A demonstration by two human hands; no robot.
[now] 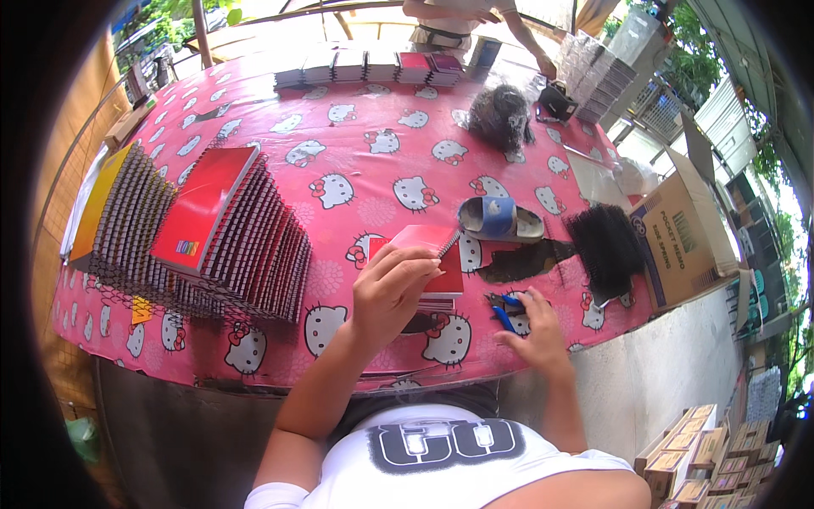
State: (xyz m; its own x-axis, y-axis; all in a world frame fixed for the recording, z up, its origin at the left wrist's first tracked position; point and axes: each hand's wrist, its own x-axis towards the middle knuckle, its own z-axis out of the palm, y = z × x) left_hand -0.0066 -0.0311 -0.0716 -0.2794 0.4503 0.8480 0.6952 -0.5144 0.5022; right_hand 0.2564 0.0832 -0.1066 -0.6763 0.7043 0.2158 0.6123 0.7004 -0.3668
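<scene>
The counter [356, 127] is covered with a pink cloth printed with cartoon cats, set outdoors under bright sun with greenery and a fence behind. At the left a long slanted stack [212, 246] of spiral-bound notebooks with red covers leans beside a second stack [110, 212] topped in orange. Along the far edge lies a row [373, 66] of small books, and another person [458, 21] stands there, one arm reaching toward a pile of packets [598, 76]. A dark bundle of wire coils [500, 114] sits near that end. A blue sandal [500, 219] lies just beyond a red notebook [428, 254], and a black bundle of coils [606, 248] lies to the right of it. A cardboard box [678, 233] stands off the right edge.

The left hand [392, 288] rests on the red notebook, fingers curled narrow and pressing its cover near the counter's front edge. The right hand [534, 335] lies loosely spread, fingertips touching blue-handled pliers [507, 312] just right of the notebook; whether it grips them I cannot tell.
</scene>
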